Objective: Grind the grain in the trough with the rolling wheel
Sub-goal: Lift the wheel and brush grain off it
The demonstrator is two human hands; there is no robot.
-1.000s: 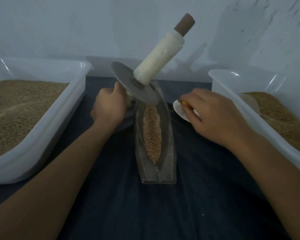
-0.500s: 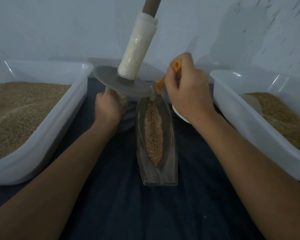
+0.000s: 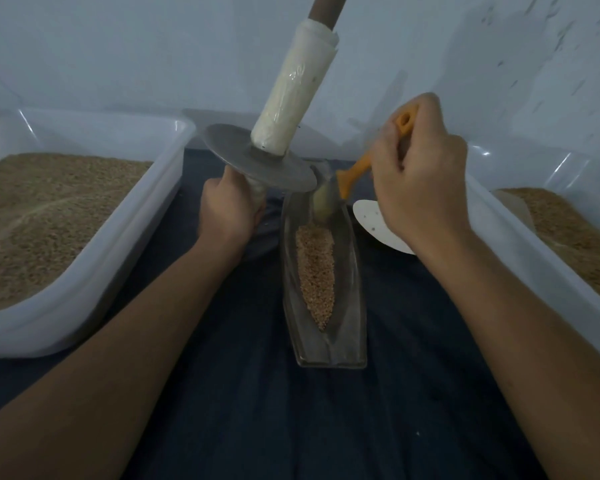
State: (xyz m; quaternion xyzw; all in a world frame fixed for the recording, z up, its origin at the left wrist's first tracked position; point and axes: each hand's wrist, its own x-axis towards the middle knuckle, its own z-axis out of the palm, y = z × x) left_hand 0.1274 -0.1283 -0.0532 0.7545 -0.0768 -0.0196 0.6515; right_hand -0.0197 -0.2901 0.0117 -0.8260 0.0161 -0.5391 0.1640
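A narrow boat-shaped metal trough (image 3: 355, 289) lies lengthwise on the dark cloth, with a strip of tan grain (image 3: 316, 268) along its bottom. My left hand (image 3: 227, 211) grips the lower handle of the rolling wheel (image 3: 257, 161). The grey disc is lifted and tilted above the trough's far left end, and its white-wrapped upper handle (image 3: 293, 98) points up. My right hand (image 3: 420, 178) grips an orange-handled brush (image 3: 354, 174). The pale bristles (image 3: 321, 202) touch the far end of the trough, just under the disc's edge.
A white tub of grain (image 3: 94, 271) stands at the left and another (image 3: 520, 244) at the right, both close to my forearms. A small white plate (image 3: 369, 218) lies on the cloth under my right hand. A pale wall is right behind.
My right hand picked the brush up from beside the plate and brought it to the trough's far end. The wheel has swung from tilted right to more upright in my left hand.
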